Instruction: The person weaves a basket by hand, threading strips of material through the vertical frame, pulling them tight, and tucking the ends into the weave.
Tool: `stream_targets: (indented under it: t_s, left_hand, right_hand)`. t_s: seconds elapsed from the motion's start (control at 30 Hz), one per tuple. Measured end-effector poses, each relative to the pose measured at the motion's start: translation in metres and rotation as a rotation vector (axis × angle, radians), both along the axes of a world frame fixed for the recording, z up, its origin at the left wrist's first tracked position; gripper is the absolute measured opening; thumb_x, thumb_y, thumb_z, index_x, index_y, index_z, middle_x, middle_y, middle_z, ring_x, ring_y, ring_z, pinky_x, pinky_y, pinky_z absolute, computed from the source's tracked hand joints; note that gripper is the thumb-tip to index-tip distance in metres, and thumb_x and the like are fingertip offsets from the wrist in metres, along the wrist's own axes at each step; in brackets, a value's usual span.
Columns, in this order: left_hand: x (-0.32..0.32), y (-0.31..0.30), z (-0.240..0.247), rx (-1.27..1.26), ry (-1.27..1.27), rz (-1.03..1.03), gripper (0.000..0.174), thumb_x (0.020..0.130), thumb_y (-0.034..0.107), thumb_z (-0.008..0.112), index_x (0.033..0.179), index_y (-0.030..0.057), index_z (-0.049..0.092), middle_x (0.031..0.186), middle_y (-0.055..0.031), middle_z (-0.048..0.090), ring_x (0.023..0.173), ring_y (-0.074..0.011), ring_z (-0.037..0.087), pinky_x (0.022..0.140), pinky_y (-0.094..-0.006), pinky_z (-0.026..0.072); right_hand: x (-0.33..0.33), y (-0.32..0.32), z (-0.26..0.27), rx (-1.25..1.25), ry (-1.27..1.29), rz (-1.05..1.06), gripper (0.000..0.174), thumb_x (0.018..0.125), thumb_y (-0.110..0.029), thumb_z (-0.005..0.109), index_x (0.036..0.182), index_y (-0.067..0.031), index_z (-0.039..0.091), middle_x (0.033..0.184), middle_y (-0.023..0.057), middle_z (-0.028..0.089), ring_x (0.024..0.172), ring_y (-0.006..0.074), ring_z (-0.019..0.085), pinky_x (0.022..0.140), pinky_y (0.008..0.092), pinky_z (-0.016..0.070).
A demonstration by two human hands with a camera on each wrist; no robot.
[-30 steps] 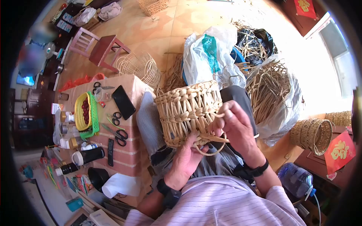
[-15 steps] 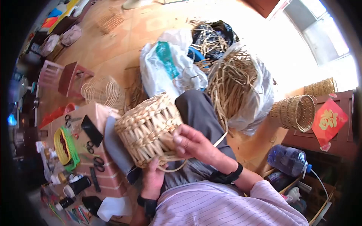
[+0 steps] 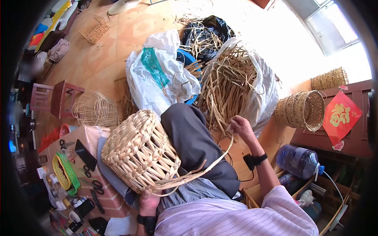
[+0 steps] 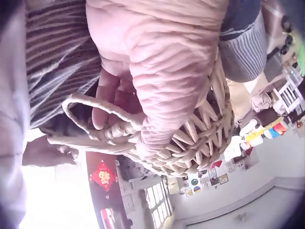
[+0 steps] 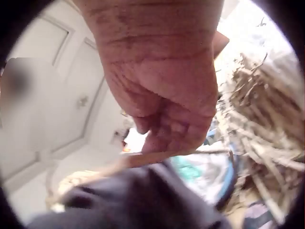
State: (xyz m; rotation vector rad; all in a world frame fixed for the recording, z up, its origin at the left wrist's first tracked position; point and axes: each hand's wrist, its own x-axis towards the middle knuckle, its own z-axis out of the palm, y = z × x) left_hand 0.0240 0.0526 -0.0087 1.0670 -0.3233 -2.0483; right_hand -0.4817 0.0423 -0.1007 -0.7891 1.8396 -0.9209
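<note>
A woven straw basket [image 3: 134, 157] lies tilted on the person's lap, its braided base facing up and left. At its lower rim, the left hand [image 3: 149, 202] grips the weave; in the left wrist view that hand's thumb [image 4: 164, 117] presses the outside, beside a small loop of straw [image 4: 90, 102]. Out to the right, the right hand [image 3: 242, 128] pinches the end of a long flat straw strand [image 3: 212, 167]. That strand stretches over the dark trouser knee back to the rim. Curled fingers over the strand [image 5: 138, 160] appear in the right wrist view.
A clear bag of dry straw [image 3: 232, 78] stands beyond the right hand, beside a white plastic bag [image 3: 136, 84]. At left, a table [image 3: 112, 196] bears scissors [image 3: 97, 187], a phone [image 3: 85, 154] and a yellow-green basket [image 3: 65, 173]. Another woven basket [image 3: 281, 112] lies at right.
The right hand has moved away from the basket to the right, drawing the strand out long. The basket has shifted left and tipped, with its base turned more toward the head camera.
</note>
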Motion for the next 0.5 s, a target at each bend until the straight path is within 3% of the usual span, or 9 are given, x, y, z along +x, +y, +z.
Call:
stream_targets:
  t_s: [0.1, 0.2, 0.3, 0.37, 0.43, 0.5]
  left_hand:
    - [-0.004, -0.003, 0.005, -0.015, 0.017, -0.003, 0.108, 0.078, 0.045, 0.096, 0.164, 0.0143, 0.039, 0.166, -0.0076, 0.045, 0.152, -0.0344, 0.044, 0.126, -0.0599, 0.0381]
    - [-0.003, -0.002, 0.008, -0.002, -0.002, -0.004, 0.109, 0.077, 0.045, 0.096, 0.165, 0.0162, 0.039, 0.167, -0.0058, 0.045, 0.154, -0.0344, 0.042, 0.127, -0.0635, 0.0350]
    - [-0.001, -0.001, 0.010, -0.028, -0.054, -0.033, 0.108, 0.080, 0.051, 0.092, 0.166, 0.0180, 0.036, 0.171, -0.0053, 0.039, 0.157, -0.0356, 0.036, 0.129, -0.0669, 0.0292]
    - [0.000, -0.001, 0.010, -0.028, -0.072, -0.022, 0.110, 0.079, 0.052, 0.092, 0.167, 0.0191, 0.035, 0.172, -0.0051, 0.037, 0.158, -0.0357, 0.035, 0.128, -0.0687, 0.0283]
    - [0.001, 0.001, 0.011, -0.024, -0.091, -0.013, 0.111, 0.079, 0.053, 0.092, 0.167, 0.0203, 0.034, 0.173, -0.0049, 0.035, 0.158, -0.0359, 0.034, 0.128, -0.0706, 0.0272]
    - [0.000, 0.001, 0.011, -0.035, -0.101, -0.002, 0.110, 0.079, 0.053, 0.092, 0.167, 0.0202, 0.035, 0.173, -0.0049, 0.036, 0.158, -0.0361, 0.034, 0.128, -0.0705, 0.0274]
  right_hand:
    - [-0.031, 0.015, -0.073, 0.129, -0.020, -0.039, 0.014, 0.101, -0.013, 0.067, 0.104, 0.0009, 0.070, 0.082, 0.0046, 0.069, 0.072, 0.0125, 0.068, 0.064, 0.0319, 0.0566]
    - [-0.028, 0.002, -0.130, 0.191, 0.017, -0.060, 0.017, 0.098, -0.012, 0.069, 0.109, 0.0017, 0.070, 0.089, 0.0112, 0.073, 0.082, 0.0217, 0.073, 0.074, 0.0376, 0.0591]
    - [-0.011, -0.027, -0.161, 0.063, 0.206, -0.033, 0.026, 0.095, -0.012, 0.071, 0.117, 0.0016, 0.069, 0.106, 0.0208, 0.075, 0.099, 0.0327, 0.073, 0.088, 0.0411, 0.0578]
    - [-0.005, -0.042, -0.169, 0.025, 0.313, 0.023, 0.039, 0.090, -0.007, 0.072, 0.127, 0.0011, 0.065, 0.117, 0.0197, 0.073, 0.108, 0.0326, 0.071, 0.093, 0.0404, 0.0566]
    - [-0.008, -0.044, -0.232, -0.013, 0.409, 0.059, 0.043, 0.088, -0.007, 0.073, 0.130, 0.0005, 0.065, 0.124, 0.0230, 0.072, 0.116, 0.0360, 0.069, 0.098, 0.0416, 0.0547]
    - [-0.009, -0.050, -0.232, 0.083, 0.397, 0.098, 0.038, 0.086, -0.013, 0.075, 0.121, -0.0001, 0.071, 0.114, 0.0261, 0.074, 0.108, 0.0408, 0.071, 0.093, 0.0453, 0.0563]
